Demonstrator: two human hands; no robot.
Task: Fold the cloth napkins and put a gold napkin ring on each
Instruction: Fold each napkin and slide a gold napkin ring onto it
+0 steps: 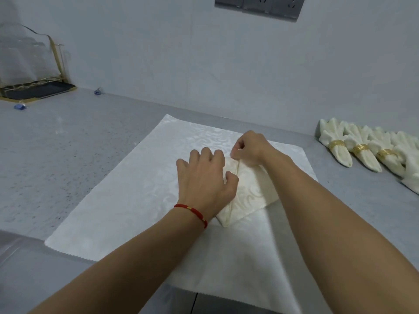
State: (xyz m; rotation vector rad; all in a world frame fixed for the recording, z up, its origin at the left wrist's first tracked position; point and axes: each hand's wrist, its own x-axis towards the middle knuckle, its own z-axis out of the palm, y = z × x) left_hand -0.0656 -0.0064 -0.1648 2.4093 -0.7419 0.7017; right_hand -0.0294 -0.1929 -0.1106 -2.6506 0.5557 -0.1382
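Napkin point(251, 191) under left hand point(205, 177), far corner pinched by right hand point(249, 147)

arms: bare, no sleeves | left wrist: red cord bracelet point(192, 211), gold beads

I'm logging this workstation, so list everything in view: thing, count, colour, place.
cream napkin: one, half-folded, centre of white cloth
white cloth: one, patterned, spread on counter
finished napkins: at least four, cream, row at right
gold rings: three visible, on finished napkins
counter: one, grey
rack: one, gold-framed, far left, under clear cover
sockets: grey row, wall
left hand: presses napkin; red bracelet
right hand: fingers pinch napkin's far corner
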